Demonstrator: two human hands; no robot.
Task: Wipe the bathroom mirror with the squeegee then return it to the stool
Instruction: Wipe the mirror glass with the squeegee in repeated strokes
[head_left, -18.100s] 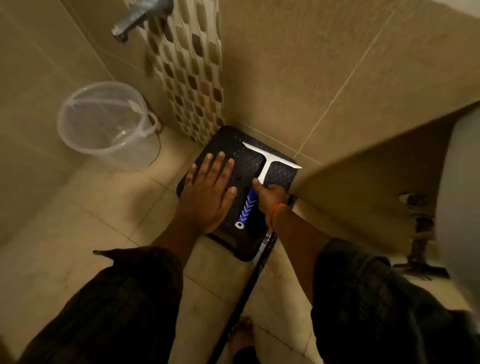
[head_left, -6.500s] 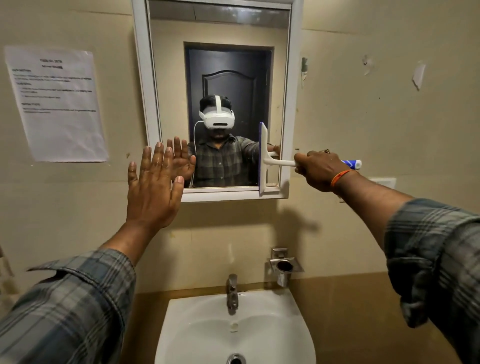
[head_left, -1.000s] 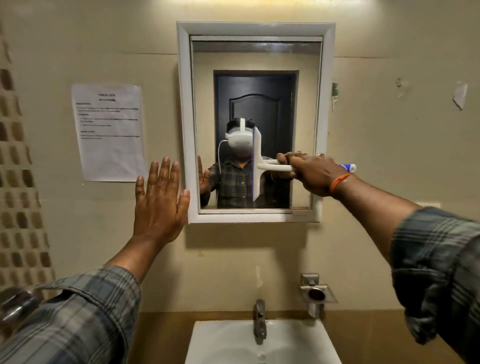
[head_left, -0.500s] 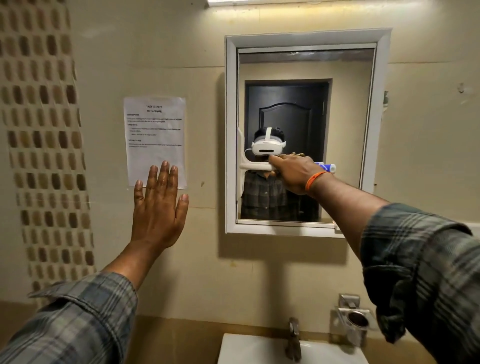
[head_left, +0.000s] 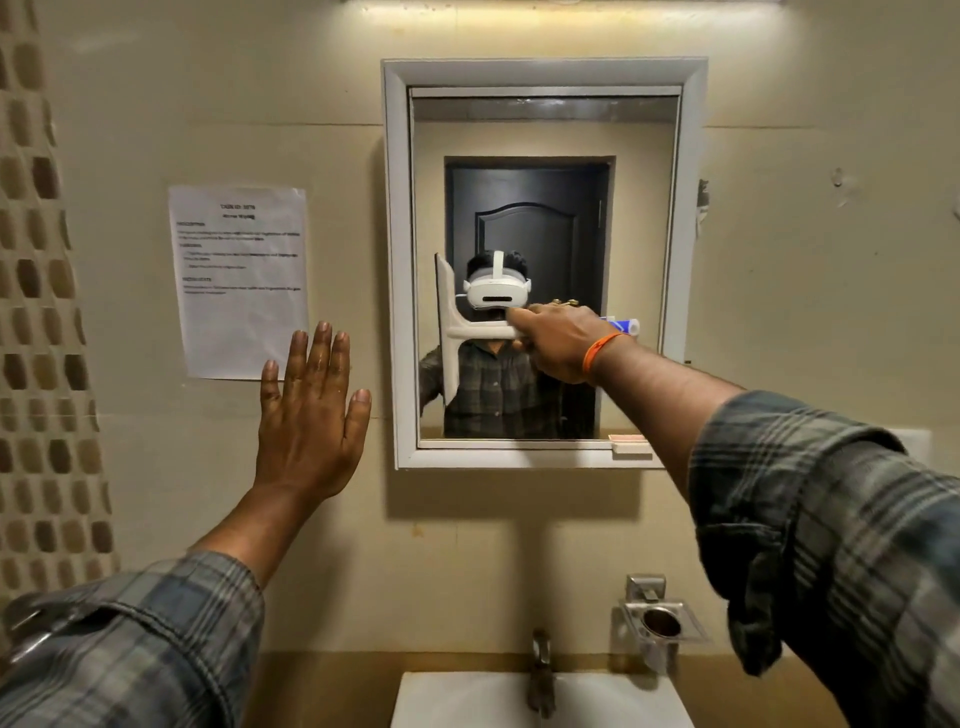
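**Squeegee held against the left part of the mirror**

The squeegee (head_left: 451, 328) is gripped by the right hand (head_left: 558, 340), whose fingers are closed around the white handle. The blue end of the handle is seen behind the wrist, where an orange band (head_left: 600, 351) is worn. The handle is kept level, and the white blade stands upright. The blade is placed on the glass of the mirror (head_left: 644, 218) near its left side, just beside the inner edge of the white frame (head_left: 397, 260).

The left hand (head_left: 307, 418) is held up flat with the fingers spread and straight, and nothing is held in it. It is raised in front of the wall, left of the mirror frame; whether the wall is touched cannot be told. A printed paper sheet (head_left: 239, 283) is fixed on the wall just above this hand. Both arms are covered by plaid sleeves.

Below the mirror a white sink (head_left: 457, 701) with a metal tap (head_left: 540, 675) is seen, and a metal holder (head_left: 662, 621) is mounted on the wall to its right. A strip of patterned tiles (head_left: 41, 312) runs down the left edge.
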